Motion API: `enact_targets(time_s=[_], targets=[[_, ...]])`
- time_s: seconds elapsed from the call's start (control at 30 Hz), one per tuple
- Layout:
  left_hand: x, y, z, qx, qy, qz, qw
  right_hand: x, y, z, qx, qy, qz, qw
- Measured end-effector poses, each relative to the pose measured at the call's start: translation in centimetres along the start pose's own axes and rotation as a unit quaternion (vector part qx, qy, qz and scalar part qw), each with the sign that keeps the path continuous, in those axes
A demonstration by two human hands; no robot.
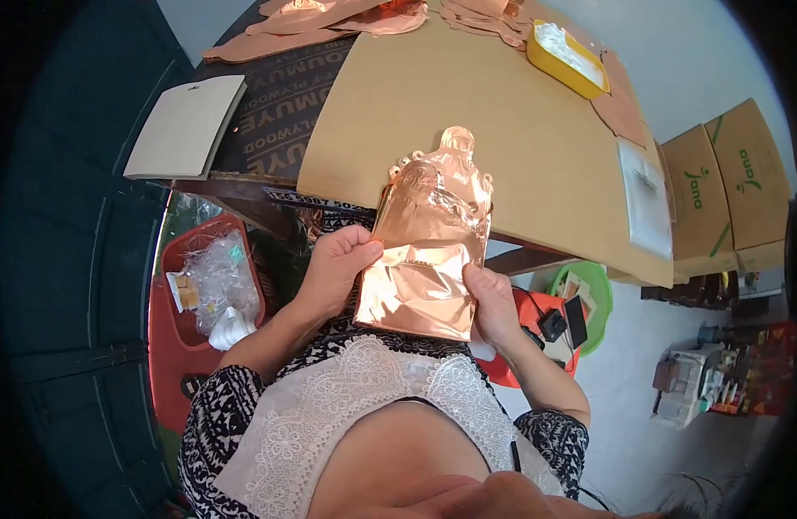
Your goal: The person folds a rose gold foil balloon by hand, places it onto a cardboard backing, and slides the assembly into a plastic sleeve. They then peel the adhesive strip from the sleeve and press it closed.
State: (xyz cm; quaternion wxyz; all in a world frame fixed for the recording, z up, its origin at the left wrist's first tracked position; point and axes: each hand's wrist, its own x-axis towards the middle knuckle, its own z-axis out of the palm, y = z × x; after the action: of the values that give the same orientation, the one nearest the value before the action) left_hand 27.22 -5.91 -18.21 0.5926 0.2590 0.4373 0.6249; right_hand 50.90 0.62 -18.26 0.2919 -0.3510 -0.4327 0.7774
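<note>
A shiny copper-coloured foil piece (pixel 429 203) is held up in front of my lap, at the near edge of the table. It has a rounded tab at its top, small scalloped bumps along the upper left edge and a creased lower part. My left hand (pixel 338 264) grips its left side, thumb on the front face. On the right side, my right hand (pixel 494 298) pinches the edge, also with the thumb in front. The fingers behind the piece are hidden.
Brown cardboard (pixel 407 86) covers much of the table. More copper-coloured pieces (pixel 329 22) lie at the back, near a yellow tub (pixel 580 76) with white material. A notebook (pixel 186 125), a red bin (pixel 169 259), a green basin (pixel 599 298) and cartons (pixel 701 182) surround me.
</note>
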Motion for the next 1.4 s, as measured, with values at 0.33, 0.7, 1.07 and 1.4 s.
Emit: enact_targets(time_s=[0.33,0.7,1.07,1.4], targets=[[0.2,1.4,-0.2,0.005,-0.041,-0.035,0.999,1.1,-0.2,-0.6,0.051,-0.039,0.033,0.997],[0.0,1.3,0.3,0.068,0.046,0.043,0.996,1.1,0.0,0.2,0.061,-0.014,0.018,0.998],[-0.2,1.3,-0.2,0.100,0.040,0.037,0.994,1.1,0.1,0.2,0.036,-0.031,0.018,0.999],[0.5,2.1,0.8,0.011,0.003,-0.029,1.000,1.2,-0.1,0.0,0.038,-0.032,0.040,0.998]])
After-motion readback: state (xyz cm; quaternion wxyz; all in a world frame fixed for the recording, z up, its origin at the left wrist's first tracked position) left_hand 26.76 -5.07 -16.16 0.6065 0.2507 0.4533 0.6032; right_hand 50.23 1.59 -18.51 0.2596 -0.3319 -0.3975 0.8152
